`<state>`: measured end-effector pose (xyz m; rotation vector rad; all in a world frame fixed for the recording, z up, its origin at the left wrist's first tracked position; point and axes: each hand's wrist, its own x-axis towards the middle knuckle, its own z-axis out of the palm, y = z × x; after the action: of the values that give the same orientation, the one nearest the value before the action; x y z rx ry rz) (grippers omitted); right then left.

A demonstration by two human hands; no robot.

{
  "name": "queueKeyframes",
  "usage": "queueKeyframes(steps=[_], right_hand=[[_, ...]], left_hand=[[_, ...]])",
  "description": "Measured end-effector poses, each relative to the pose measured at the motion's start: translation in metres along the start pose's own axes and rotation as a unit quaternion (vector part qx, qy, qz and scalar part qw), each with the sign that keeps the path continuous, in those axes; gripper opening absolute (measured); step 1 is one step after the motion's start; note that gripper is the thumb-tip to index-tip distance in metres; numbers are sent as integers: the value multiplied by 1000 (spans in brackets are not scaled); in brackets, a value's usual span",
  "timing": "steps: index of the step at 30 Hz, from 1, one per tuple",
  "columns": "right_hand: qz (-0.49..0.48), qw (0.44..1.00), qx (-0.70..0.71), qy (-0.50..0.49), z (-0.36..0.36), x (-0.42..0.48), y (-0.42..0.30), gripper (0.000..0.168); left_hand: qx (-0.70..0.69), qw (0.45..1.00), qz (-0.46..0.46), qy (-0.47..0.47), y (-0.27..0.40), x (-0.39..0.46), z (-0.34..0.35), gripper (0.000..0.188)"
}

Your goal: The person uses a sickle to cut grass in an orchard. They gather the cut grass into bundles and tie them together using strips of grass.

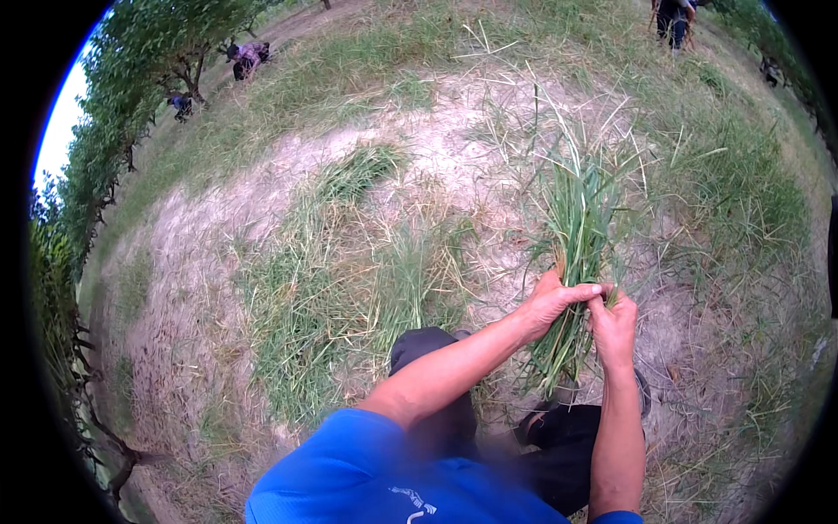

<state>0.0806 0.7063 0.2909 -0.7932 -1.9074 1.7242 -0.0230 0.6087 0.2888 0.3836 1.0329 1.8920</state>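
Observation:
A long bundle of cut green grass [579, 229] is held in front of my right knee, its seed heads and thin stalks fanning out away from me. My left hand [553, 300] wraps around the bundle near its lower part, thumb laid across the stems. Close against it, my right hand [614, 318] pinches a few grass strands at the bundle's right side, its fingertips by my left thumb. The cut ends of the stems [553, 363] hang below both hands, above my shoe. Some fingers are hidden behind the grass.
Loose cut grass [294, 327] lies in a heap to my left, with a smaller pile [360, 171] beyond it. Taller grass [740, 177] stands on the right. Trees [177, 46] line the left edge. A person in a checked shirt [252, 56] bends down farther off; others are in the distance.

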Motion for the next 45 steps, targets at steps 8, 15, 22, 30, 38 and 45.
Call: queueKeyframes(steps=[8, 15, 22, 30, 38, 45], right_hand=[[57, 996, 69, -7, 3, -1, -16, 10], [71, 995, 54, -36, -2, 3, -18, 18], [9, 1000, 30, -1, 11, 4, -7, 27], [-23, 994, 83, 66, 22, -1, -6, 20], [-58, 997, 6, 46, 33, -2, -8, 24], [49, 997, 56, 27, 24, 4, 2, 22]], left_hand=[[-112, 993, -23, 20, -2, 6, -16, 30], [-29, 999, 12, 40, 0, 9, -17, 34], [-11, 995, 78, 61, -3, 8, -16, 33], [-5, 995, 33, 92, 2, 9, -19, 26], [-5, 994, 37, 107, -4, 11, -20, 31], [80, 989, 79, 99, -11, 8, -19, 38]])
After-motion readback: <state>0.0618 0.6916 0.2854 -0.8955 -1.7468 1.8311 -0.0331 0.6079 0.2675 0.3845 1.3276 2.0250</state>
